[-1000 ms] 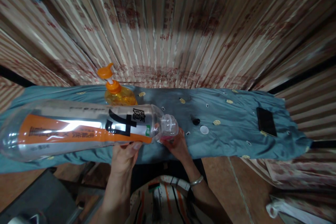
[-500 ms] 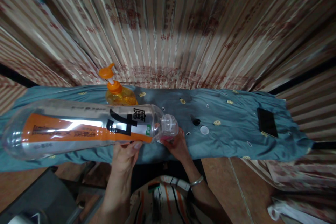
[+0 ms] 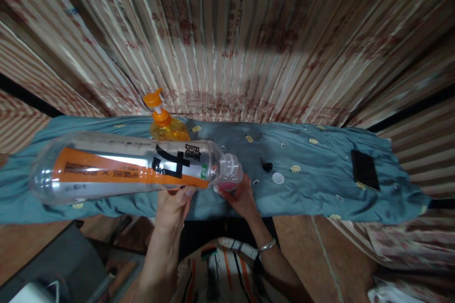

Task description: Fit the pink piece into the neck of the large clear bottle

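My left hand (image 3: 176, 206) is closed around the underside of a large clear plastic bottle (image 3: 117, 165) with an orange, silver and black label. The bottle lies nearly level across the view, its neck to the right. At its mouth, my right hand (image 3: 241, 196) grips a small clear container with pink in it (image 3: 229, 183). The bottle's neck and my fingers partly hide that container, so its full shape does not show. Behind the big bottle stands a pump bottle (image 3: 168, 129) of yellow liquid with an orange pump head.
A teal patterned cloth (image 3: 313, 199) covers the long table. Right of my hands lie a small black object (image 3: 268, 166) and a round white disc (image 3: 277, 178). Farther right is a flat black device (image 3: 365, 170). Striped curtains (image 3: 227, 57) hang close behind, and a grey chair (image 3: 53, 260) stands lower left.
The big bottle's base end has swung a little rightward and looks smaller in view. Both hands keep their grips. The whole view has shifted slightly.
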The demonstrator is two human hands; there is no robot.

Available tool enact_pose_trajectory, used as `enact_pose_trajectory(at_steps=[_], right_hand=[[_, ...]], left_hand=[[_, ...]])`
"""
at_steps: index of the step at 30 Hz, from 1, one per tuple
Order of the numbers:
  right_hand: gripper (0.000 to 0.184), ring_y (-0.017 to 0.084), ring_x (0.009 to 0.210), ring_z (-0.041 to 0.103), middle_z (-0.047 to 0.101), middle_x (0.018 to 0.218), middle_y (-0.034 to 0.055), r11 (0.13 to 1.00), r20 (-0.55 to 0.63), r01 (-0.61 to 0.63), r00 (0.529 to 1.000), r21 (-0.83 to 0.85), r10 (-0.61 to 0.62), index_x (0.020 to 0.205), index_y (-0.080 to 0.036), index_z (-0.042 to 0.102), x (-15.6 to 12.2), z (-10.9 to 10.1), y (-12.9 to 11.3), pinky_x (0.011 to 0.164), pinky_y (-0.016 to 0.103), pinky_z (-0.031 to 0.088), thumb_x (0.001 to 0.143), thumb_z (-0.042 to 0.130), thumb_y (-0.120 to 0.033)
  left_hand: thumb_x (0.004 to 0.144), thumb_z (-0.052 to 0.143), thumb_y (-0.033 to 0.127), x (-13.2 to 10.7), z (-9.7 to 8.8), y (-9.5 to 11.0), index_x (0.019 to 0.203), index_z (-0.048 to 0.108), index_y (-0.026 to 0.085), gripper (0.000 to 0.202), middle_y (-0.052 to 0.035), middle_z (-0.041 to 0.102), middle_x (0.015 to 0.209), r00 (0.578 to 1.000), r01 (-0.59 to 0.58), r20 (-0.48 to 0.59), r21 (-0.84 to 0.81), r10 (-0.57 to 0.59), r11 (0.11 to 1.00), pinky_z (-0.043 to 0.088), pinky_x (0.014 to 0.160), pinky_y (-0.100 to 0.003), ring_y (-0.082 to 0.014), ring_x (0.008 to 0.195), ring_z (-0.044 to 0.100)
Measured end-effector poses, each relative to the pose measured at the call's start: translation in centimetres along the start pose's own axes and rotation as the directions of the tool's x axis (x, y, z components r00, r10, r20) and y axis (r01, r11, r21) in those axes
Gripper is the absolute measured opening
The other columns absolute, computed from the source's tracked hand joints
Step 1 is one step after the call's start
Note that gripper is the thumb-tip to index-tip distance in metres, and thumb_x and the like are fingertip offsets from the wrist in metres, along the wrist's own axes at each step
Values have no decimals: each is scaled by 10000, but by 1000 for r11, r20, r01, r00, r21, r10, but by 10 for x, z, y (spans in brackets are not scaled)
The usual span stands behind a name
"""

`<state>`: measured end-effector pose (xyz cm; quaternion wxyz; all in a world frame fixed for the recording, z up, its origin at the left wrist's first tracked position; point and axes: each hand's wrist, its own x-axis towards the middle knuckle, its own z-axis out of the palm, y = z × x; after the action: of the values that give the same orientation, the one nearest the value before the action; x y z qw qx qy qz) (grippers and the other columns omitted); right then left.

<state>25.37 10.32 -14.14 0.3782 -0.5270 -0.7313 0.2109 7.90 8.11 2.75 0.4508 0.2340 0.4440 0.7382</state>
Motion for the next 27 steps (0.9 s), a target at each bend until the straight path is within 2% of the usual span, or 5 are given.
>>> enact_pose_trajectory(at_steps=[4, 8, 12, 18, 27], right_hand=[[648, 354, 1277, 553, 667, 1275, 158, 1000, 2, -7, 1000, 2, 7, 1270, -195, 629, 1, 0, -1, 1065, 567, 445, 848, 669, -684], [682, 356, 1283, 549, 667, 1273, 158, 1000, -11, -6, 1000, 13, 6, 1295, -196, 614, 1, 0, -1, 1069, 577, 444, 845, 655, -707], [668, 353, 1292, 550, 666, 1274, 166, 1000, -16, 0, 1000, 31, 0, 1287, -194, 619, 1, -1, -2, 1076, 561, 448, 859, 640, -705], [644, 354, 1282, 564, 684, 1255, 153, 999, -11, -11, 1000, 32, 11, 1265, -198, 638, 1, 0, 0, 1084, 557, 444, 848, 664, -689], [637, 379, 1267, 573, 685, 1232, 184, 1000, -5, -8, 1000, 13, 8, 1222, -190, 658, 0, -1, -2, 1052, 573, 465, 869, 616, -718]], left_hand=[[353, 966, 377, 0, 2, 2, 863, 716, 267, 579, 61, 604, 572, 1000, 0, 10, -15, 0, 1000, 619, 694, -390, -144, 492, 572], [355, 970, 386, 0, 2, 2, 941, 723, 270, 647, 63, 590, 578, 1000, 1, 29, -13, 0, 1000, 618, 683, -380, -160, 524, 605], [363, 970, 415, 1, 0, 0, 912, 730, 259, 618, 56, 568, 562, 999, 0, 53, -10, 1, 1000, 620, 696, -395, -190, 558, 641], [402, 961, 452, 2, -3, -3, 985, 735, 254, 656, -5, 704, 706, 996, 4, 87, 16, -6, 1000, 621, 717, -428, -217, 616, 686], [443, 948, 482, 2, -7, -5, 983, 743, 261, 619, 1, 678, 659, 992, 5, 124, 25, -8, 1000, 629, 706, -444, -226, 605, 684]])
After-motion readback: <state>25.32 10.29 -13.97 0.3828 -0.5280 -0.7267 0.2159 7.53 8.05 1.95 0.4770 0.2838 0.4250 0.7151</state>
